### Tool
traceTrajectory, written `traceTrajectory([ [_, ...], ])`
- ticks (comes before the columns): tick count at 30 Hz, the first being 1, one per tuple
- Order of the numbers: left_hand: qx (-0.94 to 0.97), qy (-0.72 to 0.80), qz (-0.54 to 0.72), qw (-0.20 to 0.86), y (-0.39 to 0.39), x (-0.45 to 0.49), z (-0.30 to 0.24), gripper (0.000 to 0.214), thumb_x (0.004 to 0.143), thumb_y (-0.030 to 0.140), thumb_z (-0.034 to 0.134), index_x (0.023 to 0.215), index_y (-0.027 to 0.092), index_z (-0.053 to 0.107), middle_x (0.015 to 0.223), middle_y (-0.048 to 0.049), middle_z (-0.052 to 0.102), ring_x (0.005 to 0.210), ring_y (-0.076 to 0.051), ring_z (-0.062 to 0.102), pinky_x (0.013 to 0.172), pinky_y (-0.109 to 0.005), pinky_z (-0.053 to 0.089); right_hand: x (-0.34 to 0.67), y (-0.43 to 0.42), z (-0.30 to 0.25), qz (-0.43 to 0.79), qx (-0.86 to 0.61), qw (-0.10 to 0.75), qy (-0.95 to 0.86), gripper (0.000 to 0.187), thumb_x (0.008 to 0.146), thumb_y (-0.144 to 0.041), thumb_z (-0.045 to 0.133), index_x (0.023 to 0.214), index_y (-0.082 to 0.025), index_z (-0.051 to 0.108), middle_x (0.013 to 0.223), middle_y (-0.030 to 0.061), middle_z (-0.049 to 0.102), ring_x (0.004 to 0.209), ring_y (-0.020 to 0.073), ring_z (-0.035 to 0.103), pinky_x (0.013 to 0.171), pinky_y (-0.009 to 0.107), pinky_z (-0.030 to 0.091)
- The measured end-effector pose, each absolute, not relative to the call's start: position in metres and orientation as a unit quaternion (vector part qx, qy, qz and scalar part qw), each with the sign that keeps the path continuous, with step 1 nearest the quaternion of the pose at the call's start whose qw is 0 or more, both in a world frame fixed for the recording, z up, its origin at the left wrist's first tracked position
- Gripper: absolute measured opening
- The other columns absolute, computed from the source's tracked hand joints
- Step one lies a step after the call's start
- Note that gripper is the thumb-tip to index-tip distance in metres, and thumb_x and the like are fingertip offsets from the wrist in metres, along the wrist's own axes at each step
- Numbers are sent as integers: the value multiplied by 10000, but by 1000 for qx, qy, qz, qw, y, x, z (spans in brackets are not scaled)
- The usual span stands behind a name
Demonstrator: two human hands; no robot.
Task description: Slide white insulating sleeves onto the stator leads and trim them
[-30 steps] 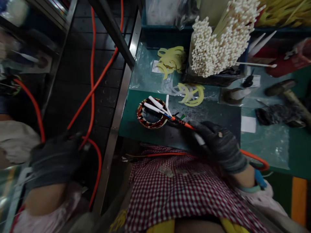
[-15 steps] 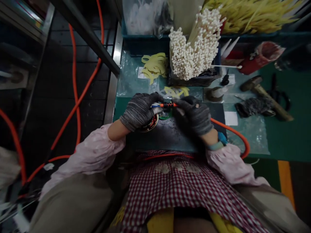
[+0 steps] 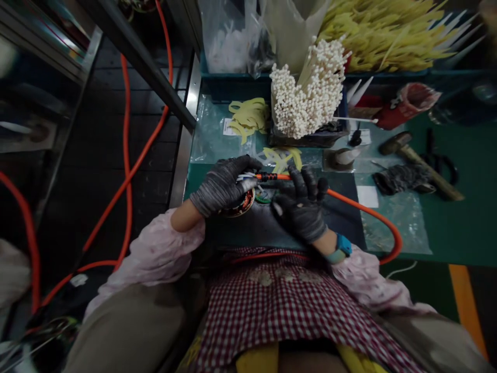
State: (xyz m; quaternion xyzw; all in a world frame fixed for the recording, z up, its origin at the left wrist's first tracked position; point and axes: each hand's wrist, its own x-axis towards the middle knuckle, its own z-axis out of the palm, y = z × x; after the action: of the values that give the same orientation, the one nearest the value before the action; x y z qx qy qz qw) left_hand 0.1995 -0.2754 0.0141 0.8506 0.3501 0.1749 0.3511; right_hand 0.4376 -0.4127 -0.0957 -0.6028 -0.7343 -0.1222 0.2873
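In a grey knit glove, my left hand pinches the end of an orange cable, where white and blue wires come out. A black ribbed sleeve sits around the cable just right of my left fingertips. My right hand, gloved too, has its fingers spread just below and over the cable; whether they touch it I cannot tell. Below my left hand lies a round part with copper windings, partly hidden by the hand. Beside it is a small green circuit board.
Behind my hands are yellow strips and a box of cotton swabs. At the right lie a hammer, a dark knit glove and a red container. More orange cable hangs at the left past a metal frame.
My right hand has let go of the cable beside the black sleeve, moved slightly down and spread its fingers. My left hand still grips the wire end. The camera view has shifted slightly.
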Motion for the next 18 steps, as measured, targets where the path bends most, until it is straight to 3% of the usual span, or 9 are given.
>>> traceTrajectory([
  [2,893,327,187,247,-287,198,9,513,1026,458,735,1461,188,776,1338,-152,826,1275,-365,752,1172,-548,573,443,-424,-88,-97,-603,289,-737,203,1039,-493,793,1058,-295,835,1831,85,558,1833,380,237,1466,713,125],
  [4,916,302,189,185,-295,196,7,513,1044,427,718,1505,207,763,1403,-150,806,1363,-382,713,1252,-597,522,445,-430,-86,-82,-605,298,-734,326,1026,-564,817,1239,-317,835,1886,96,481,1838,407,217,1461,737,123],
  [7,915,300,181,200,-292,194,9,393,1062,270,616,1404,215,802,1314,-119,828,1291,-333,741,1195,-539,563,438,-425,-98,-77,-601,300,-737,635,1016,-679,815,1558,-363,718,1907,126,447,1847,407,196,1463,750,24],
  [9,907,309,164,233,-284,194,11,373,1038,218,589,1329,223,822,1256,-109,840,1235,-322,761,1142,-510,591,429,-415,-107,-62,-618,276,-733,675,1017,-702,804,1600,-381,689,1893,127,474,1852,405,184,1453,764,-42],
  [11,901,320,157,248,-279,194,11,372,1022,215,588,1309,228,824,1231,-102,845,1202,-323,773,1132,-512,600,421,-408,-111,-45,-640,258,-722,519,1035,-625,812,1488,-378,760,1870,112,516,1856,398,182,1443,774,-83],
  [14,896,333,190,222,-281,193,7,448,1013,202,589,1419,204,777,1301,-117,833,1261,-329,768,1176,-534,595,421,-409,-99,-10,-639,262,-723,184,1040,-447,826,1164,-314,850,1855,94,547,1842,396,241,1448,775,-81],
  [18,894,318,291,118,-302,190,3,576,1009,279,677,1585,253,677,1666,-147,665,1604,-371,588,1333,-584,490,437,-427,-63,83,-597,283,-746,203,1000,-477,855,1034,-278,879,1886,89,504,1819,430,302,1484,751,124],
])
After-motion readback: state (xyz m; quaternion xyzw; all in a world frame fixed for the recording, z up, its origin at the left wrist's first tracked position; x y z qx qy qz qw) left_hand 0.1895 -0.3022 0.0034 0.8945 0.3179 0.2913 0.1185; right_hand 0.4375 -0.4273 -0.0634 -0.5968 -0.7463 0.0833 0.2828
